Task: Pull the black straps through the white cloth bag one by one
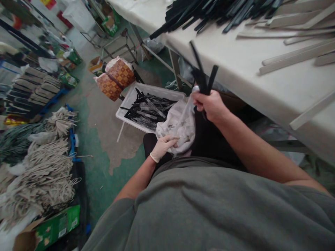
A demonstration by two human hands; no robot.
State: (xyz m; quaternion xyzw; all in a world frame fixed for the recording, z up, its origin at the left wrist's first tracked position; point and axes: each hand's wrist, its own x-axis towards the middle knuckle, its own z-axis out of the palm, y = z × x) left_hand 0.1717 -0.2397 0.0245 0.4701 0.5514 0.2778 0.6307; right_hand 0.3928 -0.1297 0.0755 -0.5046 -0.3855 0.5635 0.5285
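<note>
My right hand [210, 104], bare, is closed around a small bunch of black strips [201, 76] beside the table edge. The strips stick up and fan out from the fist. A whitish, translucent piece runs from beside this fist down to a white bag [180, 122] on my lap; I cannot tell if the fist also grips it. My left hand [163, 147], in a pale glove, lies on the near side of the bag with fingers stretched out. A white plastic bin [125, 101] of loose black strips [149, 108] stands just beyond the bag.
On the white table [235, 59] at my right lie dark strips [222, 12] and beige strips [295, 55]. A chair with a checkered cushion [116, 78] stands past the bin. Bundles of beige cords [49, 174] and a green carton [56, 225] lie on the left.
</note>
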